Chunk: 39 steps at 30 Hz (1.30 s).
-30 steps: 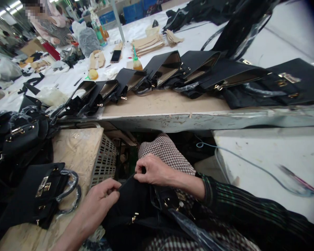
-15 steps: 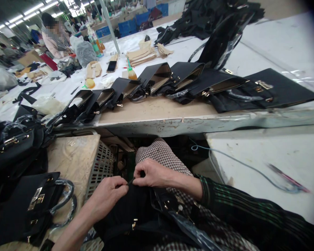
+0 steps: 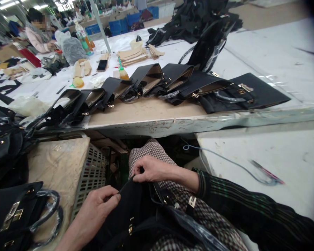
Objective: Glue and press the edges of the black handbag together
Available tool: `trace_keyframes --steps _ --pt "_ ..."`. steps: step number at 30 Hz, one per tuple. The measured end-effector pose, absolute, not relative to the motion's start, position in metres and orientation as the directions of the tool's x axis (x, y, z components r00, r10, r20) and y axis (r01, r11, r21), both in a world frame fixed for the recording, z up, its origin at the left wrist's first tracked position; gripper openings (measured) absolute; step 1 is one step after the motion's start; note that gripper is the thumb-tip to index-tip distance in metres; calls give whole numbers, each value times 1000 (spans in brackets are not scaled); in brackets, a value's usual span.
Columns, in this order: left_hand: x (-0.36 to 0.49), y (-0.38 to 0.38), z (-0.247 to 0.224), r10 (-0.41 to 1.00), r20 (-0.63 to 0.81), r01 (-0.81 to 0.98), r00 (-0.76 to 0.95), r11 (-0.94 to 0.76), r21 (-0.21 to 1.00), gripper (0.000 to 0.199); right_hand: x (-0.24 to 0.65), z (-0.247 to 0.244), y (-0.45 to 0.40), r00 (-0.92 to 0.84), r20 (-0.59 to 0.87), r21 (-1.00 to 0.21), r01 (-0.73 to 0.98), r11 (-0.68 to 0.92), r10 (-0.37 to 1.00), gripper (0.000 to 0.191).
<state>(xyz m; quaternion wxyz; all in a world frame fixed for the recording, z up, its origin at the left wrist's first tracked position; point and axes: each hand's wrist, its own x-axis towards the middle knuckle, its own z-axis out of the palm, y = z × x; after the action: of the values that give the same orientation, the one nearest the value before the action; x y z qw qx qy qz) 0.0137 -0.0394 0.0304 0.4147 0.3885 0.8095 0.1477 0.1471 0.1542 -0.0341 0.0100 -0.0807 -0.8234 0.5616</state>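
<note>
A black handbag [image 3: 136, 205] with gold fittings and plastic-wrapped handles rests on my lap, over checked cloth. My right hand [image 3: 150, 169] pinches the top corner of its edge between thumb and fingers. Further down the same edge, my left hand [image 3: 96, 205] is closed, thumb against the fingers, gripping the black material. The bag's lower part runs out of the picture. At my left lies another black handbag [image 3: 5, 205] with a gold clasp and wrapped handles, apart from my hands.
A row of black handbags [image 3: 146, 78] lies along the worktable's near edge. A plastic crate [image 3: 90, 167] stands left of my knees. On the right surface lie a pink-handled pointed tool [image 3: 268, 172] and a blue cord [image 3: 225, 161]. Another person [image 3: 38, 36] works at the far left.
My left hand has slid down and left along the bag's edge, away from the right hand. The right hand keeps its pinch. The view has shifted to the right.
</note>
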Motion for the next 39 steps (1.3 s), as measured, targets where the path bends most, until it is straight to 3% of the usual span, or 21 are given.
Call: trace_keyframes --steps 9,13,18,23,29,33,39 --pt "9 -32 24 753 -586 393 -300 657 644 33 147 -43 147 -961 -96 -941 172 290 258 4" --pt "15 -6 20 811 -534 486 -240 577 657 33 148 -45 144 -960 -84 -952 156 261 267 6" --pt "17 10 13 800 -555 534 -227 579 616 34 151 -44 145 -958 -99 -961 162 223 269 6" --pt "16 -25 37 750 -603 544 -273 637 547 34 154 -48 155 -959 -113 -969 164 186 259 3" --pt "30 -87 51 701 -501 628 -508 700 341 38 150 -59 168 -979 -113 -985 133 112 168 15" --pt "38 -102 42 636 -508 558 -580 765 321 40 144 -57 171 -992 -113 -978 122 172 56 12" --pt "39 -106 46 597 -606 478 -525 796 371 37 141 -53 169 -995 -80 -960 91 264 50 4"
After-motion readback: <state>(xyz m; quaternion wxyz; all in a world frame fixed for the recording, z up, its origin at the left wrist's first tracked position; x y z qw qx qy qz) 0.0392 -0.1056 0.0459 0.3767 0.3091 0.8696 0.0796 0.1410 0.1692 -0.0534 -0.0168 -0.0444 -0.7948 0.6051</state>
